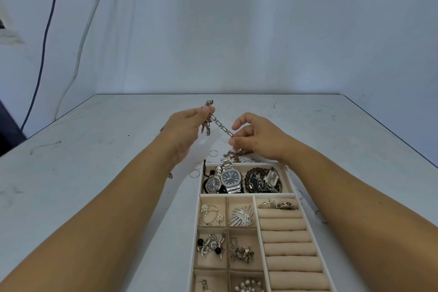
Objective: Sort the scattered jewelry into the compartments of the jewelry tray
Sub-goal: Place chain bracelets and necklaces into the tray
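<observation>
Both hands are raised over the table (94,161), just beyond the far end of the jewelry tray (247,194). The left hand (187,125) pinches the upper end of a link bracelet (221,125) between thumb and fingertips. The right hand (258,136) pinches it lower down, so the chain slants taut between them. Watches (231,178) lie in the tray's far compartment, and thin rings (213,153) lie on the table nearby.

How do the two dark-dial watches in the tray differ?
The larger watch has a squarish silver case and a bigger dial; the smaller watch has a round case. The larger watch lies right of the smaller watch. Both have dark dials and lie face up in the tray.
</observation>
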Action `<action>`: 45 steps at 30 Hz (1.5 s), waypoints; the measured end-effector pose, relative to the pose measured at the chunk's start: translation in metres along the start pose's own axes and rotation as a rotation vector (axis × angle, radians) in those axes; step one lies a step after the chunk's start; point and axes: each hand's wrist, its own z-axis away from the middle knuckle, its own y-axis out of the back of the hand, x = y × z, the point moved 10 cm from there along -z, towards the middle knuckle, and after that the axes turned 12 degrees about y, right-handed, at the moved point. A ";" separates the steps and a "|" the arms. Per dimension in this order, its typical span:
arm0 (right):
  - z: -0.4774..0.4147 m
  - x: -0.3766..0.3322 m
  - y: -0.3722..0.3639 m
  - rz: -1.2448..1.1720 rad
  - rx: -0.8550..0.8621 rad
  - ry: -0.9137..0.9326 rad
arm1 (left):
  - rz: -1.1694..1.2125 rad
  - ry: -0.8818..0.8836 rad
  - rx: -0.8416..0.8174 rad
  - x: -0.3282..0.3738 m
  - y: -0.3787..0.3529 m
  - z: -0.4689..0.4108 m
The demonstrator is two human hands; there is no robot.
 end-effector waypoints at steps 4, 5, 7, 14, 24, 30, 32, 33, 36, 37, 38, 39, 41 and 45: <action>-0.002 0.004 0.005 0.143 -0.004 -0.011 | -0.092 -0.112 0.010 0.009 0.002 0.003; -0.002 0.006 0.005 0.168 -0.010 -0.018 | -0.095 -0.124 -0.003 0.011 0.001 0.003; -0.003 0.008 0.003 0.177 -0.020 -0.030 | -0.100 -0.135 -0.035 0.013 -0.001 0.005; -0.003 0.014 0.007 0.243 -0.013 -0.046 | -0.273 -0.215 -0.103 0.021 -0.010 0.012; -0.008 0.019 0.019 0.315 0.073 -0.017 | -0.612 -0.304 -0.066 0.014 -0.015 0.004; -0.008 0.021 0.009 0.373 -0.061 -0.041 | -0.777 -0.300 0.018 0.001 -0.013 -0.008; -0.007 0.019 0.009 0.416 -0.093 -0.034 | -0.733 -0.307 0.076 0.003 -0.007 -0.010; -0.007 0.016 0.011 0.439 -0.106 -0.029 | -0.679 -0.313 0.103 0.007 -0.004 -0.009; -0.005 0.007 0.010 0.448 -0.144 -0.002 | -0.495 -0.388 0.203 0.025 0.007 0.000; -0.004 0.005 0.007 0.429 -0.162 0.001 | -0.443 -0.417 0.226 0.032 0.009 0.004; -0.002 0.003 0.002 0.410 -0.183 -0.002 | -0.400 -0.443 0.240 0.037 0.011 0.008; -0.001 0.002 -0.002 0.402 -0.203 -0.011 | -0.370 -0.467 0.257 0.041 0.013 0.011; 0.000 0.003 -0.009 0.412 -0.220 -0.027 | -0.319 -0.508 0.305 0.048 0.019 0.018; -0.002 -0.001 -0.013 0.492 -0.224 -0.027 | -0.229 -0.504 0.340 0.050 0.028 0.019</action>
